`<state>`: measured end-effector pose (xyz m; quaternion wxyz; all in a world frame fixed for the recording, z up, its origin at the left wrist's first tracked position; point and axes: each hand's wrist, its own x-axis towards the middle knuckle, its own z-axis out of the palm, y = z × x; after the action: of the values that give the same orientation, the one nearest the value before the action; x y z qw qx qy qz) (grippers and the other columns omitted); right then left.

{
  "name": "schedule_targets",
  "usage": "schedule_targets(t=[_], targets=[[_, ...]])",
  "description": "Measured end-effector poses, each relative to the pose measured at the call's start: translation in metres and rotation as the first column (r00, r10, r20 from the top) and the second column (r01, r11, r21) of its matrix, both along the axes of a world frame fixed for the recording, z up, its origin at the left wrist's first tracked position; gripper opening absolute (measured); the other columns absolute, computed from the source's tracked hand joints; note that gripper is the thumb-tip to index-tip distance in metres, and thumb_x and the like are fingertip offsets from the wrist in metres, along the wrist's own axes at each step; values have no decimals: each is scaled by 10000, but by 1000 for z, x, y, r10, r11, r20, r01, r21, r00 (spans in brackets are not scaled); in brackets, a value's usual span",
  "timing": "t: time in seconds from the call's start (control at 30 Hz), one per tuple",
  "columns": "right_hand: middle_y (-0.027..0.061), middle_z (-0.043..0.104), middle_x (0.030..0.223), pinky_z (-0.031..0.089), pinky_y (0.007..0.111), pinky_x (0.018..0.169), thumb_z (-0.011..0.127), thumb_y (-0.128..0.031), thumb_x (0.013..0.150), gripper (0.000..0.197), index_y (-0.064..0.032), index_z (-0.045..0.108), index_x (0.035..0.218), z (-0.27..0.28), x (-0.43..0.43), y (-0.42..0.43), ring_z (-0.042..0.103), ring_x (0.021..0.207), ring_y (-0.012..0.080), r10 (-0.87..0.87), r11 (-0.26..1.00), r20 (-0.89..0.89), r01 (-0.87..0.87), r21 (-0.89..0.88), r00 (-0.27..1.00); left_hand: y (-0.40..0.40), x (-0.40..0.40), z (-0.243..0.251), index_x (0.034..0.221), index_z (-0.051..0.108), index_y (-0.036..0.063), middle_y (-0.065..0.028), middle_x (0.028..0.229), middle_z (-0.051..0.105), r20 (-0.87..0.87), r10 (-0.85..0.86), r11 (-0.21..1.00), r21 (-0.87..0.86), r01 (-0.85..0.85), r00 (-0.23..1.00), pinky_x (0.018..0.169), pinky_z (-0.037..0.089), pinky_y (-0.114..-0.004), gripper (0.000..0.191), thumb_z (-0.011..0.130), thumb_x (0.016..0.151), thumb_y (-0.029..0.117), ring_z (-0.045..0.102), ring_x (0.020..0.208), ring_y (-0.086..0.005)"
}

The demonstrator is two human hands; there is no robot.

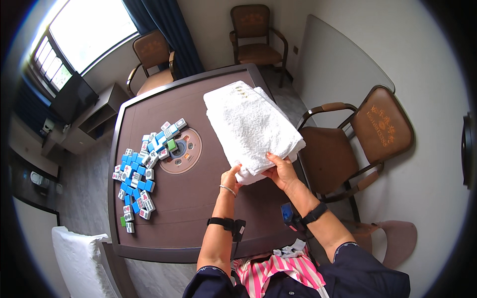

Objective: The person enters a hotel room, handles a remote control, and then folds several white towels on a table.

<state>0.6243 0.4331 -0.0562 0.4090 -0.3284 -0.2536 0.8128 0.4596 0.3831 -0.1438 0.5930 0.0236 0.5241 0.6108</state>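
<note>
A folded white terry towel lies over the right part of the brown mahjong table, partly past its right edge. My left hand grips the towel's near left corner, thumb on top and fingers hidden beneath. Along the near edge, my right hand holds it the same way, farther right. Small gold marks show near the towel's far end. Whether the towel rests on the tabletop or is lifted above it, I cannot tell.
Blue-backed mahjong tiles lie scattered over the table's left side, beside the round centre panel. Brown armchairs stand at the right, far side and far left. A white-covered bed is at the near left.
</note>
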Motion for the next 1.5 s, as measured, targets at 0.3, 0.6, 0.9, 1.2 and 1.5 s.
schedule_targets(t=[0.3, 0.6, 0.9, 1.2, 1.5], targets=[[74, 552, 1056, 505, 394, 765, 575, -157, 828, 365, -77, 450, 1161, 5, 5, -88, 569, 944, 204, 96, 987, -3, -96, -129, 995, -92, -15, -5, 924, 546, -128, -164, 886, 587, 16, 45, 993, 111, -46, 999, 676, 505, -380, 256, 556, 744, 53, 603, 775, -259], [22, 515, 1129, 462, 341, 849, 617, -102, 804, 439, -116, 437, 1204, -8, 31, -167, 503, 1040, 154, 370, 894, -161, -397, -205, 915, -208, -40, 10, 1024, 526, -1, -72, 870, 575, -166, -35, 997, -72, 23, 986, 636, 476, -290, 282, 565, 757, 81, 564, 744, -146], [51, 481, 1165, 400, 374, 901, 693, -293, 714, 656, -88, 377, 1251, 17, 59, -109, 462, 1083, 180, -50, 999, -69, 51, 4, 996, -112, -56, 97, 1112, 499, 30, -72, 899, 592, -284, -12, 969, 232, 81, 959, 633, 473, -271, 311, 530, 865, 218, 570, 761, -134], [68, 457, 1161, 412, 265, 873, 562, -6, 733, 633, -56, 325, 1317, 29, 61, -115, 465, 1027, 125, 21, 963, 169, -66, 262, 985, -48, -80, 99, 987, 535, 56, -36, 807, 583, -457, -137, 933, 238, 269, 879, 526, 462, -226, 283, 627, 789, 236, 565, 660, -102], [71, 443, 1229, 317, 263, 961, 539, 12, 731, 647, -21, 296, 1329, 28, 70, -112, 429, 1113, 132, 45, 921, 204, -119, 371, 978, -39, -55, 127, 1330, 230, 45, -161, 1032, 566, -460, -92, 853, 422, 309, 883, 738, 507, -322, 701, 611, 742, 22, 594, 888, -219]])
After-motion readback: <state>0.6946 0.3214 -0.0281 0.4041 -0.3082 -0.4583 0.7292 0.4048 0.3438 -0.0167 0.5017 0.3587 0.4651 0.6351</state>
